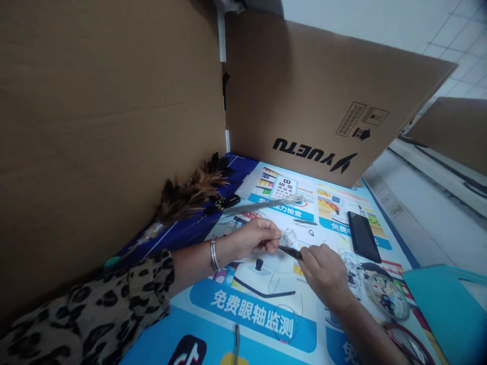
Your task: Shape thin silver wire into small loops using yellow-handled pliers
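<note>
My left hand (259,237) is closed in a pinch around a small piece of thin wire, mostly hidden by the fingers. My right hand (325,271) grips a pair of dark pliers (292,252), whose tips reach the left fingertips. Just beyond the hands is a loose tangle of fine wire (288,236), and I cannot tell whether it joins the held piece. A bundle of straight silvery wires (266,204) lies farther back. Close to it are a few short dark rods (305,222) and a small bent loop (311,232).
A black phone (363,235) lies at the right. Nearer are a round clear dish (388,298) and a red-rimmed round item (409,344). Brown feathers (194,190) line the left cardboard wall (114,111). Another cardboard panel (304,86) stands behind. A teal object (445,299) sits right.
</note>
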The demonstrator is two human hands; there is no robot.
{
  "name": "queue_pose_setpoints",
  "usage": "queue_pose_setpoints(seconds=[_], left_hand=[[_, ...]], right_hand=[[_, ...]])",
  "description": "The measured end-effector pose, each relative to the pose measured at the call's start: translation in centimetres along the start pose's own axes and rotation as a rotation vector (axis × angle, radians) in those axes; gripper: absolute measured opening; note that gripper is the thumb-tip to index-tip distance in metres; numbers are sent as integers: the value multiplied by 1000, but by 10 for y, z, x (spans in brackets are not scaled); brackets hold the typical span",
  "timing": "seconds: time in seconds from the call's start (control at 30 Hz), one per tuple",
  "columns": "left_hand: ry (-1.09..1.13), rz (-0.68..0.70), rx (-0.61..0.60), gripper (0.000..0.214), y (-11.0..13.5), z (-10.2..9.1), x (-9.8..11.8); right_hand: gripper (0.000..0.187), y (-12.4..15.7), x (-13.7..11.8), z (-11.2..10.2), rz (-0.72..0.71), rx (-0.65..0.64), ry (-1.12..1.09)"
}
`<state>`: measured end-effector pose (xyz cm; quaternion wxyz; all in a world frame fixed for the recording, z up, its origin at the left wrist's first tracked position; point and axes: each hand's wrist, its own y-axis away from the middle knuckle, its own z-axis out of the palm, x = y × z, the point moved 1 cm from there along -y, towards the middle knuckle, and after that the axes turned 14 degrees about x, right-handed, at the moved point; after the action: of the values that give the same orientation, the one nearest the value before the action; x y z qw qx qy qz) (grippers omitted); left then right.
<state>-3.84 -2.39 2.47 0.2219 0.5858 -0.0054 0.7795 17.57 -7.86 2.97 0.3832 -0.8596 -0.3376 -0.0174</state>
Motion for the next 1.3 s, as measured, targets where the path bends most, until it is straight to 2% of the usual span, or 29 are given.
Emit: queue_pose_setpoints(seconds=[0.33,0.53,0.7,0.8,0.97,1.17,1.3], left_hand=[[-301,165,-48,22,-4,-2,8],[-515,259,-84,17,-1,-1,13],[-754,414,-133,14,11,3,24],[-909,564,-170,14,18,6,30],[-1028,720,-217,14,24,11,34],[-1007,721,-217,13,24,9,31],[-874,503,-105,15,13,2,21]], right_hand=[[13,-3,-2,2,56,-112,-120],[14,-5,0,4,149,-253,-283],[14,-13,4,-3,228,-395,-425],[13,-18,6,-7,276,-487,-496],[13,-21,8,-11,323,-581,-592],[12,-19,8,-7,348,-578,-611],[12,-11,5,3,372,-478,-540]])
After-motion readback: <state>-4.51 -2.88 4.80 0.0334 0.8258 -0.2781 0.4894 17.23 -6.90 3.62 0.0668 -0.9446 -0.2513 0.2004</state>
